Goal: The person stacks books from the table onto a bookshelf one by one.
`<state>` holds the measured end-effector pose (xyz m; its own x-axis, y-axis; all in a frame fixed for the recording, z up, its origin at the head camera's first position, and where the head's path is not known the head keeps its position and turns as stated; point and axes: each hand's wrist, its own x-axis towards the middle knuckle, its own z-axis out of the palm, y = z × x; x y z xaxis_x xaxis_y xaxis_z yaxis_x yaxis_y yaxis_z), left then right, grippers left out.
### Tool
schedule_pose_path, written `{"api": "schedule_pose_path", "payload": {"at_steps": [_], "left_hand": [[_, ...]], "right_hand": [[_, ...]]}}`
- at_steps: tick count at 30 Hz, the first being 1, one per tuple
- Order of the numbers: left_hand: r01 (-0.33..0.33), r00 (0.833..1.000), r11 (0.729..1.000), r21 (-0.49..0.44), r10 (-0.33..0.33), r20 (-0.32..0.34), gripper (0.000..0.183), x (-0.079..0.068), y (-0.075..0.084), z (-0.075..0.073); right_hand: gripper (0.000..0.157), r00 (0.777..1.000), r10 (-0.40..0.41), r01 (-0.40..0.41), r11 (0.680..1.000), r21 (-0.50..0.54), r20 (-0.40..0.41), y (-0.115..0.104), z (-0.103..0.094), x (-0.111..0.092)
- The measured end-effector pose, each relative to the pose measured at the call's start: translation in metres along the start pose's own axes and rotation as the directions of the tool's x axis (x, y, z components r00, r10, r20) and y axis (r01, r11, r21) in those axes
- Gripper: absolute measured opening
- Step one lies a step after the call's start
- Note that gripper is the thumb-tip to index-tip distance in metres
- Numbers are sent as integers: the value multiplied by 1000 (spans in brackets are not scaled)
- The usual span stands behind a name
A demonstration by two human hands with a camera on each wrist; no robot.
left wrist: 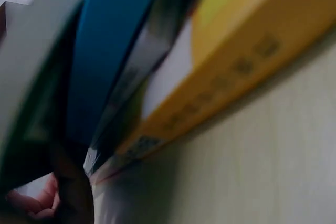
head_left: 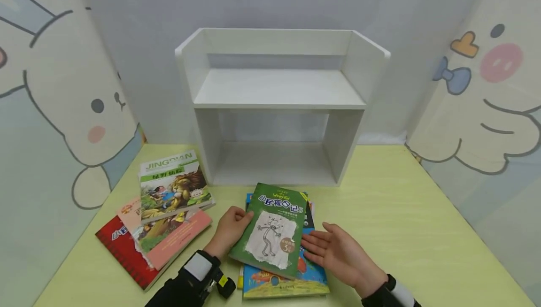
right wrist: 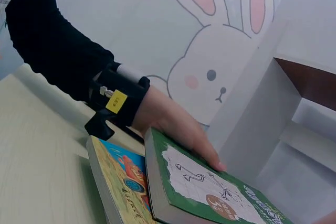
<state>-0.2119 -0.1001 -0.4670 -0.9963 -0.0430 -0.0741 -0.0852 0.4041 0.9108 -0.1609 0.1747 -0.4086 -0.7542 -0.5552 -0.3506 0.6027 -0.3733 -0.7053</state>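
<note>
Far L: wall panel w/ big cartoon rabbit, down to pale yellow-green worktop. Next, L pile on worktop: red book lowest that I can make out, askew, nearest me; pink book lies partly over it; lion book on top at far end, near L front corner of white shelf, "JINGDIAN" lettering along its upper edge.

Then my L hand, black sleeve, wrist strap w/ small yellow tag. Fingers grip L edge of green book, thumb over cover, others curled underneath. Book face up, a bit crooked, over centre pile, betw. my two hands & in front of shelf. Stick-figure drawing on white patch, round brown badge at lower R.

Under it: blue book, showing along near edge & R side. L wrist view adds yellow book lower down, by worktop, spine lettering blurred. Total no. in pile: can't tell.

Shelf stands behind pile, two levels, raised sides.

R hand: palm turned up, fingers straight-ish, slightly spread, nothing held. Tips right at R edge of green book; contact or just short of it, can't tell. Black cuff & strap at wrist.

Far R: second panel, white cartoon bird, orange beak, blue bow tie.
</note>
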Motion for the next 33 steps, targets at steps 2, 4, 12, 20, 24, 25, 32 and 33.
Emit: {"api": "schedule_pose_path", "payload": {"at_steps": [2,4,12,20,24,25,32,33], "left_hand": [[-11,1000,1000,10,11,2,39,-1,1,1],[-26,1000,999,35,26,5,43,-2,3,0],[27,998,999,-38,-25,56,47,-10,12,-3],[99,986,978,-185,-72,150,55,-18,18,11],[69,984,965,-253,-24,178,57,-24,23,22],[65,983,959,-276,-13,184,58,-25,25,23],[117,969,876,-469,3,248,73,-32,40,26],[125,966,862,-492,8,259,75,-33,42,25]], "right_hand": [[79,1000,4,-3,1000,14,-17,1,3,2],[77,1000,5,-4,1000,27,-28,0,5,4],[70,996,-6,12,998,60,-93,1,6,12],[59,999,-25,23,999,-48,-40,8,10,21],[59,995,-73,61,987,-150,-71,16,16,26],[59,991,-94,77,982,-174,-94,17,17,27],[61,964,-221,172,943,-284,-149,15,21,26],[61,961,-230,176,938,-300,-154,13,22,25]]}}
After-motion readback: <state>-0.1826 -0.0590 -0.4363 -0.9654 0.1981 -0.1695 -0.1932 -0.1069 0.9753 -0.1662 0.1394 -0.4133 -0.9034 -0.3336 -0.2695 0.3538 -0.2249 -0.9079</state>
